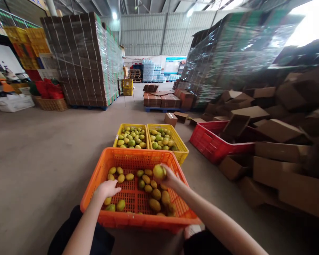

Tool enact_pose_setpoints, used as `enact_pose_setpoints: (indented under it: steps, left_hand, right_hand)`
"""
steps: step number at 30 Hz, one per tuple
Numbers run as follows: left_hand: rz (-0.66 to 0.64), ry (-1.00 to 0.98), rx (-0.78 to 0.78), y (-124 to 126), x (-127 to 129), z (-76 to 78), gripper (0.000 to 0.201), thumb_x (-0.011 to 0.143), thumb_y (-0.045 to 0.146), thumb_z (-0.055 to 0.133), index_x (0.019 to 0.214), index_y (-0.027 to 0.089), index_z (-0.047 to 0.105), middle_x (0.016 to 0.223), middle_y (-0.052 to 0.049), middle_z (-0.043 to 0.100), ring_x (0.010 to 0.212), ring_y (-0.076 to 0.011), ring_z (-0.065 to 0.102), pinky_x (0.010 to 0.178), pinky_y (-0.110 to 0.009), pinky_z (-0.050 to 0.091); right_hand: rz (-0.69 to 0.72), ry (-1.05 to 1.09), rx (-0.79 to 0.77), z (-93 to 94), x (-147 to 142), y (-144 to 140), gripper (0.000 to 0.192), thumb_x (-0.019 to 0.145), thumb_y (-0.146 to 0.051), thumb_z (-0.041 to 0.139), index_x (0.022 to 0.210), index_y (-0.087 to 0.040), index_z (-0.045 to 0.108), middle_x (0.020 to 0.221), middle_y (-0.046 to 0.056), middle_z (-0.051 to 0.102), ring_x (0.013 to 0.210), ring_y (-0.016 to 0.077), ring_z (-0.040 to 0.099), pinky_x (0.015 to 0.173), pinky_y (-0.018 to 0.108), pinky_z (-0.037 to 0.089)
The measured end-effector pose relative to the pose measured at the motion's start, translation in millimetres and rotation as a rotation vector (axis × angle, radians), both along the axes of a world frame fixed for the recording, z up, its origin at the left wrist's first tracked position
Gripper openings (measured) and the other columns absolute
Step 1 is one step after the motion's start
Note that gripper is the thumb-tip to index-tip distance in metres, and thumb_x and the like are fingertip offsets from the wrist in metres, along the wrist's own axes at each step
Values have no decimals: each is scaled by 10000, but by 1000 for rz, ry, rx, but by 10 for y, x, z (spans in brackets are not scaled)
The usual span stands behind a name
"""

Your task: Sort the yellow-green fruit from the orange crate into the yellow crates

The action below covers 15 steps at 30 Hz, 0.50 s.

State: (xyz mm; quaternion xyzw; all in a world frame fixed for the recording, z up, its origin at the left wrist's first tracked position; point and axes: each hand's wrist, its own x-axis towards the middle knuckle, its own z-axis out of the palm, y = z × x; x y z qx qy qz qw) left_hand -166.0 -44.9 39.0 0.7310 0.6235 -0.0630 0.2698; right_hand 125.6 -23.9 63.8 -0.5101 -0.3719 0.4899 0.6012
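Right grip (168, 176) pinches a round yellow-green fruit (158, 172); left grip (108, 188) seems loosely spread, though blurred. Between them, an orange latticed plastic crate (133, 159) has open floor, far rim beyond.

The front crate (114, 220) is bright orange, patterned with rows of slots. The fruits (146, 179) inside run yellow-green to golden brown; those blurred at near right are perhaps olive. The held fruit (158, 172) in the right grip (170, 178) is yellow-green. The rear crates (182, 154) are yellow, their mixed produce (133, 134) green and yellow; the side crate (206, 144) is red, the cartons (273, 166) brown.
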Motion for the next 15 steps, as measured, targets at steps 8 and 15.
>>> enact_pose_setpoints:
  steps: [8,15]
  left_hand:
    - [-29,26,3,10,4,41,449,876,481,489,1197,193,615,1213,-142,686,1183,-309,615,1010,-409,443]
    - [-85,72,-55,-68,19,-73,500,900,463,446,1297,182,561,1327,-148,617,1269,-304,547,1027,-399,423]
  right_hand:
    - [21,291,-395,508,331,648,398,926,-303,407,1304,-183,438,1161,160,613,776,233,698,680,434,585]
    - [117,380,-447,142,384,32,185,838,-148,496,976,-168,617,868,94,713,711,228,706,688,365,551]
